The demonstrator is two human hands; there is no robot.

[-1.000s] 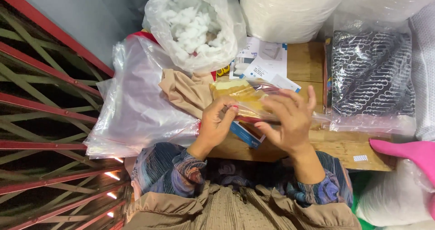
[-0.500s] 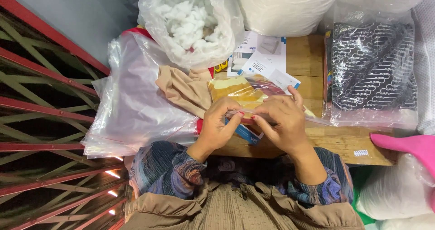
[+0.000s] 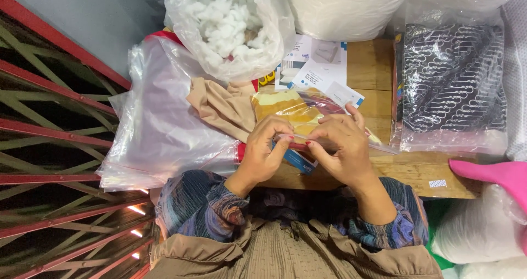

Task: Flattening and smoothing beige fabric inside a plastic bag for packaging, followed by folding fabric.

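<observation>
Red gate (image 3: 49, 130): on our far left we see slanted red and green metal bars, with a grey wall above them.
Large clear bag (image 3: 159, 120): it lies flat on the left end of the wooden table (image 3: 379, 65), crumpled, its near edge hanging over the table's front.
Bag of white stuffing (image 3: 230, 26): an open clear sack of fluffy white filling stands behind the clear bag, just above the tan cloth.
Tan cloth (image 3: 222, 106): a folded beige piece rests on the clear bag, touching the left edge of the yellow packet.
Left hand (image 3: 266, 150): we have its fingers curled in, thumb and fingertips pinched on the near edge of the clear packet of yellow fabric (image 3: 291, 111).
Clear packet of yellow fabric: it sits in the middle of the table, right in front of us, its near edge held between both hands and its far part lying on the printed leaflets.
Blue-and-white card (image 3: 299, 161): a small piece pokes out under our hands at the table's front edge.
Right hand (image 3: 340, 147): fingers bent and close together, thumb and forefinger nipping the same packet edge, just beside the left hand.
Printed leaflets (image 3: 318, 70): white sheets lie behind the packet.
Black-and-white patterned fabric in a clear bag (image 3: 453, 81): it lies at the right end of the table, apart from our hands.
Pink object (image 3: 494, 174): it juts in at the right edge, over white sacks.
</observation>
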